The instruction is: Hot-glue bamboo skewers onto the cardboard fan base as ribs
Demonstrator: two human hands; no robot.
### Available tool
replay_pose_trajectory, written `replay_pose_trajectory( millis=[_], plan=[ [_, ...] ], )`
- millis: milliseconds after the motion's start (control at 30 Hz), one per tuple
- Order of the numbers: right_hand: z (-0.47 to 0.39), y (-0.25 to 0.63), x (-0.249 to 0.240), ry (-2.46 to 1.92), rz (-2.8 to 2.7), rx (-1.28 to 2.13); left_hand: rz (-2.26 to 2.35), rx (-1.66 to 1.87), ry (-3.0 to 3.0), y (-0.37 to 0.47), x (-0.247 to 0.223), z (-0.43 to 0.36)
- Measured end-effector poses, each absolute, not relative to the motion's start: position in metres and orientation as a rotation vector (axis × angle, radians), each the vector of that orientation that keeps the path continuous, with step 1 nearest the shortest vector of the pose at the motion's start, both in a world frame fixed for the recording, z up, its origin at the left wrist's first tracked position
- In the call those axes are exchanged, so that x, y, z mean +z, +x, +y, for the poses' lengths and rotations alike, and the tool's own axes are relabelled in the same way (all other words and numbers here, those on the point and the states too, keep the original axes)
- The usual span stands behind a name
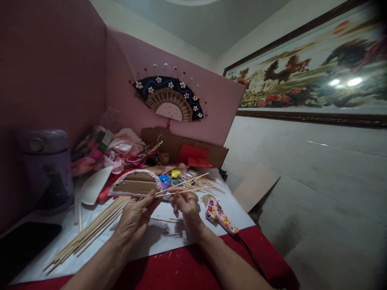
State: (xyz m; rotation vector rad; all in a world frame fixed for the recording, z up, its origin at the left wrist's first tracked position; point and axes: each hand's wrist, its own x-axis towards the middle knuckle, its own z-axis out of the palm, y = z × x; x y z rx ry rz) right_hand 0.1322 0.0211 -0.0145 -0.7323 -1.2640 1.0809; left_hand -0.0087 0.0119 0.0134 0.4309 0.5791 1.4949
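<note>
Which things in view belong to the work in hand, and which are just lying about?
Likely in use:
half-round cardboard, held
thin sticks, held
long wooden sticks
flower-patterned corded tool

Probably just lying about:
purple lidded container
dark flat object, lower left

Between the forearms (105, 255), a hand could pass over the red cloth (166, 268), until the thin sticks (201, 188) between left hand (136, 213) and right hand (188, 209) cross the way. Rightward, the glue gun (222, 219) and its cord (249, 253) obstruct; leftward, a bundle of long sticks (87, 231). Heaped fabric (127, 141) and a cardboard strip (169, 141) close off the back.
</note>
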Motion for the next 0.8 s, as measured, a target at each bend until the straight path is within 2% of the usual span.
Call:
replay_pose_trajectory(
  millis=[567,800],
  plan=[
    [0.0209,0.1323,-0.0143,-0.734,-1.132,1.144,0.587,1.387,0.454,-0.0107,0.0126,0.0093],
    [0.0197,0.1318,-0.0127,-0.729,-1.110,1.160,0.625,1.461,0.429,-0.0116,0.0109,0.0123]
  ],
)
